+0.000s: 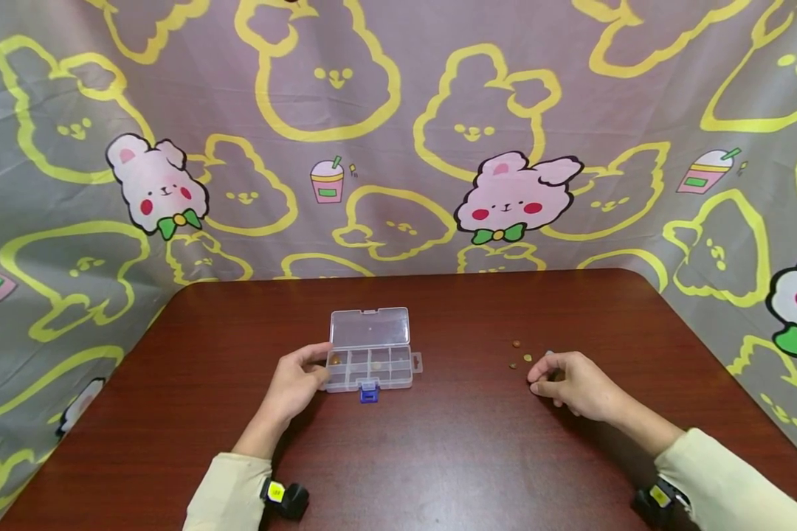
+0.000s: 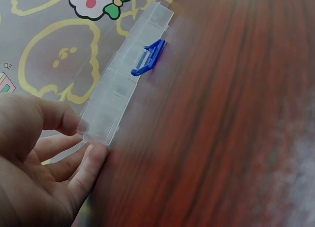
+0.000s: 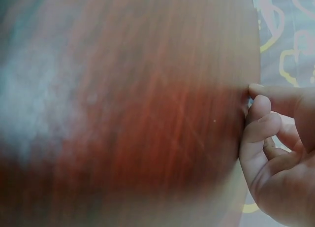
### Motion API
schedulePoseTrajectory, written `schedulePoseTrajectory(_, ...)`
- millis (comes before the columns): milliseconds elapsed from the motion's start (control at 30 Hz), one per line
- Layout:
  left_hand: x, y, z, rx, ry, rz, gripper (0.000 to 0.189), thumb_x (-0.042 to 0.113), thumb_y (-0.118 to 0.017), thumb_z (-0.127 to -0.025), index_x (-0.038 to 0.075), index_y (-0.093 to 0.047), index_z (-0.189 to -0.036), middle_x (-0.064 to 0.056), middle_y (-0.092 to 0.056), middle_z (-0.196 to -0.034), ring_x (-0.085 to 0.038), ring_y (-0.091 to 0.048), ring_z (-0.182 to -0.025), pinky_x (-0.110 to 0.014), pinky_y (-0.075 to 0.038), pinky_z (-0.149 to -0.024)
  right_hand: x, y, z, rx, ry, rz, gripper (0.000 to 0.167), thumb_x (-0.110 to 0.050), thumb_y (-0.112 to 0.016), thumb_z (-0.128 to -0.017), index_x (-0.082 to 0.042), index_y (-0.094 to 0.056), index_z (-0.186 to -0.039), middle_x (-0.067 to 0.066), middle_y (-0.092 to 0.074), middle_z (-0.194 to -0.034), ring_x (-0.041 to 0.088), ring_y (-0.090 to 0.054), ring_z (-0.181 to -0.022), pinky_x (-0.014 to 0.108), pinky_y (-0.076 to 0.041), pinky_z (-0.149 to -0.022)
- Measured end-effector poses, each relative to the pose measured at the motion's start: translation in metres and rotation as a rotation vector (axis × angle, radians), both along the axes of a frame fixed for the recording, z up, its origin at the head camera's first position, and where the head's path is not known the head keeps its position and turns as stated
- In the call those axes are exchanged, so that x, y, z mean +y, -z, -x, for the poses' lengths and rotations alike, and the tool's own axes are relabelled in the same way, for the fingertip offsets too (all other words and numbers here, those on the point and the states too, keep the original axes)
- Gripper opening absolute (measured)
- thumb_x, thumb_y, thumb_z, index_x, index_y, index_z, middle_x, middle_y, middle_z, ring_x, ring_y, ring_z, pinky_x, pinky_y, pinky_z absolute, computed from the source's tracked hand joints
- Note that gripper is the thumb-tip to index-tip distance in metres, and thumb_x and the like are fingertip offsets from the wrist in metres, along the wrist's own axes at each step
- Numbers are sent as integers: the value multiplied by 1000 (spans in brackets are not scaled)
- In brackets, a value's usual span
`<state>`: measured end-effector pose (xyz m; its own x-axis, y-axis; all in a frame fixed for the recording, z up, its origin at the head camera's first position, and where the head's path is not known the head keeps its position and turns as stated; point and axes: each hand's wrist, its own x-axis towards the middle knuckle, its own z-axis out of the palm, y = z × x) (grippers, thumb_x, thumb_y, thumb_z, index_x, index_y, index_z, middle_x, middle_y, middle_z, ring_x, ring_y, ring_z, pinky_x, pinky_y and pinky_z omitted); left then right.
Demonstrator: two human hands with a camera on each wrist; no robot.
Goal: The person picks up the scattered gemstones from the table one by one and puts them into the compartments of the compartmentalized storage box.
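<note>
A clear plastic compartment box [image 1: 392,380] stands on the table with its lid [image 1: 370,328] raised at the back and a blue latch [image 1: 369,393] at its front. My left hand [image 1: 297,383] grips the box's left end; the left wrist view shows fingers on both sides of that corner. In the back left compartment lies an amber-coloured stone [image 1: 335,360], and a pale piece [image 1: 375,366] lies farther right. My right hand [image 1: 574,385] is low over the table at the right, thumb and index finger pinching a small dark stone [image 1: 530,381], mostly hidden by the fingertips.
Several small stones lie loose near my right hand: an orange-brown stone [image 1: 516,344], a yellowish stone [image 1: 528,358], a greenish stone [image 1: 513,366] and a bluish stone [image 1: 549,353]. The brown table [image 1: 425,457] meets a patterned cloth [image 1: 398,147] at the back and sides.
</note>
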<state>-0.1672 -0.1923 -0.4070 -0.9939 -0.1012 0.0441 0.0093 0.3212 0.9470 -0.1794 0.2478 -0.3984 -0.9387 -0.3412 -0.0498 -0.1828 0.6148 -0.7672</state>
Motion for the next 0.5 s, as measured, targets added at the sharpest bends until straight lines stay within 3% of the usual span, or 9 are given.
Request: schedulePoseTrajectory(500,-1,2,0,-6,4,-9,46,-14,-56,-80,-9,-64,-125,-26,-66,-117,-16,-62,-77,-23,-51,-60,2,-3,-1,7,-27,10,7,-3,-73,-89,-5,-67,-93,5,-59,-78,15,-51,-53,25,-40,-39)
